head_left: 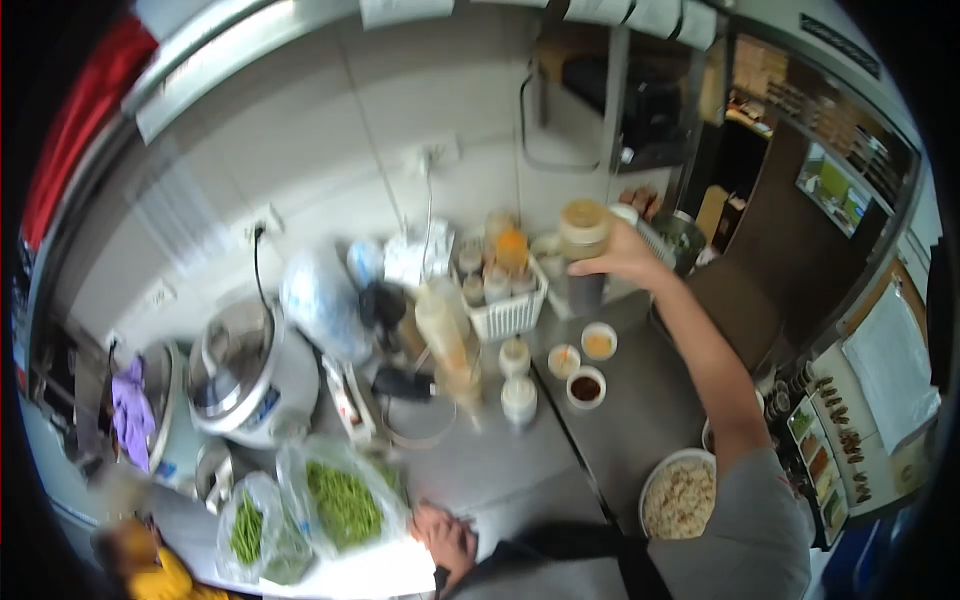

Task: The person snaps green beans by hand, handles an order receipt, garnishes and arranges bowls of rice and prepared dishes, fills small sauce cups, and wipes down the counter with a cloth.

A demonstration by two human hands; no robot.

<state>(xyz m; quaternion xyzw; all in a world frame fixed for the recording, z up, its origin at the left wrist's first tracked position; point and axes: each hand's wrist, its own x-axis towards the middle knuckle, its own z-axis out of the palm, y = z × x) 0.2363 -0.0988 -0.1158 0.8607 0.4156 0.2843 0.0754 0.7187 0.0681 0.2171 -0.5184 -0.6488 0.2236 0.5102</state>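
Observation:
My right hand [628, 252] is wrapped round a tall jar [585, 285] with a yellowish top and dark contents, held up over the back of the counter. Below the jar stand small white cups: one with dark sauce [586, 387], one with something yellow [599, 342], and one with pale bits [564, 361]. At the counter's front edge rests my left hand [445, 540], its fingers lying loosely on the surface with nothing seen in them. Just left of it is a clear plastic bag of chopped greens [343, 502].
A white basket of jars [508, 316] stands by the wall. Squeeze bottles [442, 325], small white jars [518, 398] and a rice cooker [255, 375] occupy the left side. A bowl of pale crumbly food [680, 495] sits near my right side. Someone in yellow [165, 575] is at lower left.

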